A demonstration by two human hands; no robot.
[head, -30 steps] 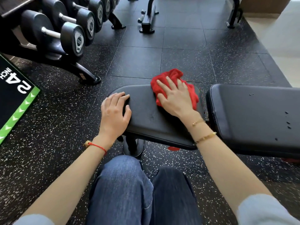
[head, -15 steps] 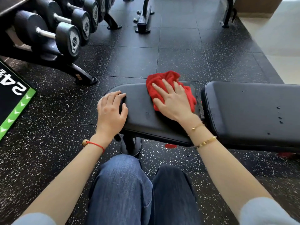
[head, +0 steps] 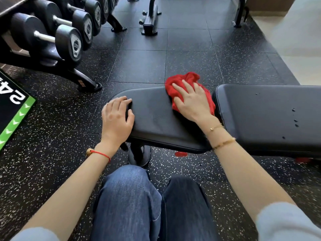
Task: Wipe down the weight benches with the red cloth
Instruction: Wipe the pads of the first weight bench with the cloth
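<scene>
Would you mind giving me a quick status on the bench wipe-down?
Right hand flat on red cloth, pressing it to the seat pad. Left hand open, bracing the pad's end. Back pad alongside, nothing blocking.

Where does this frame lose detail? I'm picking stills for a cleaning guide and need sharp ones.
Head view: the pale floor at upper right is overexposed and smeared; the sleeve at the lower right corner is blurred; wide-angle bending curves the dumbbell rack. The red cloth, both hands and the seat pad stay sharp.
</scene>
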